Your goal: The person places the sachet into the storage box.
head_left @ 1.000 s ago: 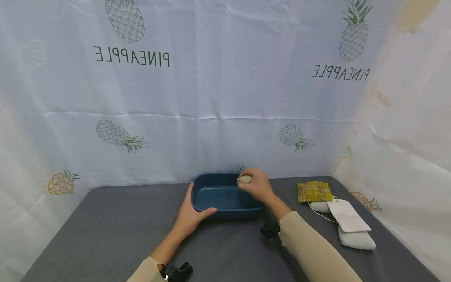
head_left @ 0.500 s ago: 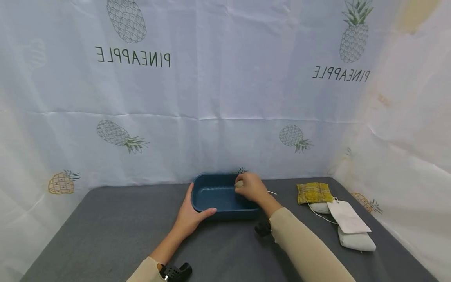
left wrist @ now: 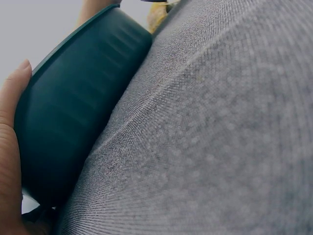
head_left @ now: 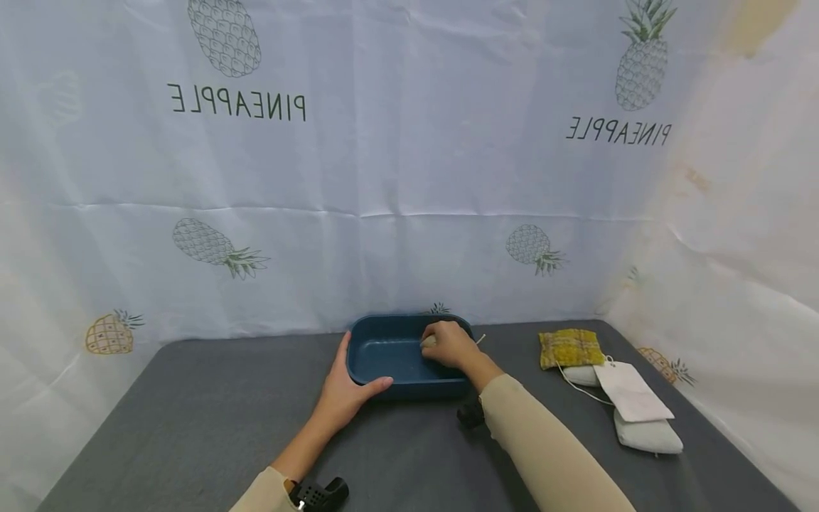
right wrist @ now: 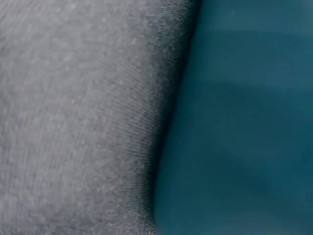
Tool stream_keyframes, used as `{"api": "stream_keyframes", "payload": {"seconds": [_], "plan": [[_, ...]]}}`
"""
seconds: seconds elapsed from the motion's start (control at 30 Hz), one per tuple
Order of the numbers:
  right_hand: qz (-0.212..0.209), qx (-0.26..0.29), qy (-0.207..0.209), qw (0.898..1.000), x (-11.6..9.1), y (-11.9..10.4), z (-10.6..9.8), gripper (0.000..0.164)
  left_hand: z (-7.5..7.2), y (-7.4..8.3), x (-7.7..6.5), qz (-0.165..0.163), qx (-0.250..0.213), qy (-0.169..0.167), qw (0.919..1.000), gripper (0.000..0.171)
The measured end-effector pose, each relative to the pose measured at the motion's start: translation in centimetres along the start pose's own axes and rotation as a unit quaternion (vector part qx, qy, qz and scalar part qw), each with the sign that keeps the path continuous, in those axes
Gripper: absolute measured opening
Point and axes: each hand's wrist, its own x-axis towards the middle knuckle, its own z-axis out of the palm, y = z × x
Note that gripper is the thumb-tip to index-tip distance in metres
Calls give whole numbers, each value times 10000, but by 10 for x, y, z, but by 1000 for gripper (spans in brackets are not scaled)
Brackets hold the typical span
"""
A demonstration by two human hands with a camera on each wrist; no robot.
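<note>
A dark blue rectangular tub [head_left: 384,385] stands at the far middle of the dark grey table. My left hand [head_left: 339,391] rests against its near left corner, thumb along the front wall and fingers straight along the left end. In the left wrist view, the thumb [left wrist: 9,112] lies against the tub's outer wall. My right hand [head_left: 446,347] is inside the tub's right half, fingers curled round a small beige pouch [head_left: 429,342] that is mostly hidden. A thin pale string [head_left: 481,338] shows past that hand. Only tub wall [right wrist: 239,127] and tabletop fill the right wrist view.
To the right lie a yellow plaid pouch [head_left: 569,348], a white tag [head_left: 632,391] on a string and white pouches [head_left: 648,434] partly under them. A pineapple-print curtain [head_left: 397,163] hangs right behind the table's far edge.
My right hand has moved left and down from above the tub's right rim into the tub, with the beige pouch in it. The left hand and the tub have stayed in place.
</note>
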Motion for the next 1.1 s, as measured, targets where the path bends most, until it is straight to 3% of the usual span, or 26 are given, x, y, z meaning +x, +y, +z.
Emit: {"api": "stream_keyframes", "payload": {"seconds": [0.17,0.4,0.57,0.7,0.83,0.97,1.1], "plan": [[80,-178,-161,9997,-1,0,1,23,1,0,-1,-1,35,-31,10000,116],[-102,-675,-662,9955,-4,-1,-2,36,2,1,-2,-32,59,24,10000,116],[-225,-705,-896,9932,-12,-4,-6,49,2,0,0,-15,67,35,10000,116],[-465,-602,-541,9956,-23,-7,-13,53,1,-1,1,-39,8,-10,10000,117],[-849,-153,3,9963,-39,-14,-30,48,0,-1,1,-55,-16,12,10000,117],[-1155,463,544,9907,-59,-20,-55,43,-1,-1,3,-54,18,12,10000,117],[-1308,709,959,9842,-75,-19,-74,42,-1,-1,3,-49,53,13,10000,117]]}}
